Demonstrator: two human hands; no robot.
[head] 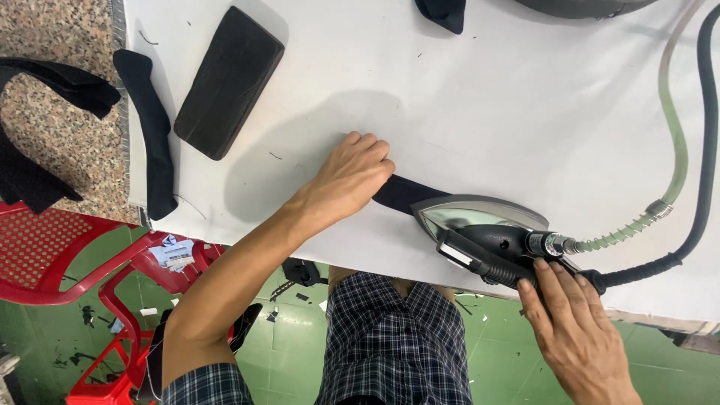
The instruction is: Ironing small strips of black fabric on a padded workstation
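left hand [352, 178] palm down with fingers [373, 146] curled, forearm extended, right hand [574, 326] with fingers loosely bent

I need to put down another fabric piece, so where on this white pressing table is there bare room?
The widest bare patch of the white table lies above the steam iron, between the black pad and the green hose. The near edge is crowded: left hand, black strip, iron, right hand.

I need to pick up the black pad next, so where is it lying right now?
The black pad lies on the white table at upper left of the head view, beside a folded dark cloth, beyond the left hand.
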